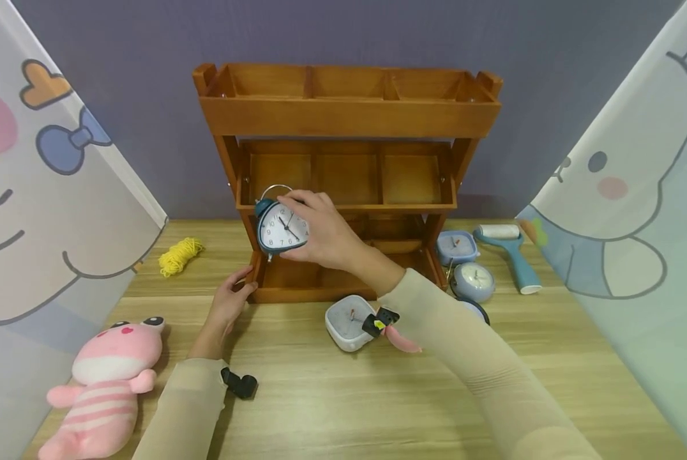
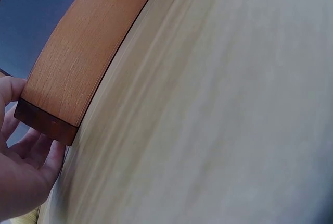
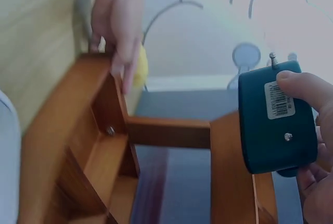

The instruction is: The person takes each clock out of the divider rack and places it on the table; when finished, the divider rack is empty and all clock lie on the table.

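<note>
My right hand [image 1: 331, 235] grips a teal twin-bell alarm clock [image 1: 279, 229] by its right side, in front of the shelf's left part. The clock is tilted, its white dial towards the head camera. In the right wrist view its teal underside [image 3: 276, 125] shows a barcode sticker and small metal feet. My left hand [image 1: 230, 308] holds the lower front left corner of a brown wooden three-tier shelf [image 1: 349, 118]. In the left wrist view the thumb and fingers lie on either side of that wooden corner [image 2: 49, 122].
A white square clock [image 1: 349, 327] lies on the table before the shelf. To the right are a blue square clock [image 1: 457, 246], a round clock [image 1: 474, 282] and a lint roller [image 1: 511, 255]. Yellow cord [image 1: 179, 257] and a pink plush frog [image 1: 108, 383] lie left.
</note>
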{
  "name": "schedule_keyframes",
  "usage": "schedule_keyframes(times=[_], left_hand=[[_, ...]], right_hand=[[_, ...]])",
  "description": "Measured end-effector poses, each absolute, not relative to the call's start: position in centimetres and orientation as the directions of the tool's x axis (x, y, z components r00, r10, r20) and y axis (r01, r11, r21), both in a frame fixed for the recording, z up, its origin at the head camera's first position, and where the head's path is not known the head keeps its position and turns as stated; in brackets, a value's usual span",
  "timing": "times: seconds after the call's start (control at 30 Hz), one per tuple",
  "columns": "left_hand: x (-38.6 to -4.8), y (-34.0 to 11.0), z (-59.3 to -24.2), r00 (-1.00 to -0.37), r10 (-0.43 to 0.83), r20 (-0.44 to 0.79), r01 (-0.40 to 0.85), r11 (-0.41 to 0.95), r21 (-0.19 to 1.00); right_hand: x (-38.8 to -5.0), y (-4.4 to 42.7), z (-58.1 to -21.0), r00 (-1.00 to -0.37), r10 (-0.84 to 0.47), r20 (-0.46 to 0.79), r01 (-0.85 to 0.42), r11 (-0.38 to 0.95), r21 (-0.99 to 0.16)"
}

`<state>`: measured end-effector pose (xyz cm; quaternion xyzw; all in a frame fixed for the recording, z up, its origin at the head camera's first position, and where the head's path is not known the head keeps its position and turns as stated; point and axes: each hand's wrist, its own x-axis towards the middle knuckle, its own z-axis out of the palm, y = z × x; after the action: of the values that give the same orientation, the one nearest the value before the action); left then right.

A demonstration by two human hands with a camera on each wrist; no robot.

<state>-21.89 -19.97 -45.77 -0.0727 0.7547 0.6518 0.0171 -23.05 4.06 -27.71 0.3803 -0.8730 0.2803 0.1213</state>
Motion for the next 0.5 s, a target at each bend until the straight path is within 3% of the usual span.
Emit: schedule_keyframes(times=[0.5], left_hand=[[-22.1, -19.9, -46.1, -0.989, -0.108, -0.101, -0.113, 0.112, 0.987]], right_hand=[[-18.6, 4.7, -33.4, -0.722, -0.638, 0.267, -0.676, 0.569, -0.469]])
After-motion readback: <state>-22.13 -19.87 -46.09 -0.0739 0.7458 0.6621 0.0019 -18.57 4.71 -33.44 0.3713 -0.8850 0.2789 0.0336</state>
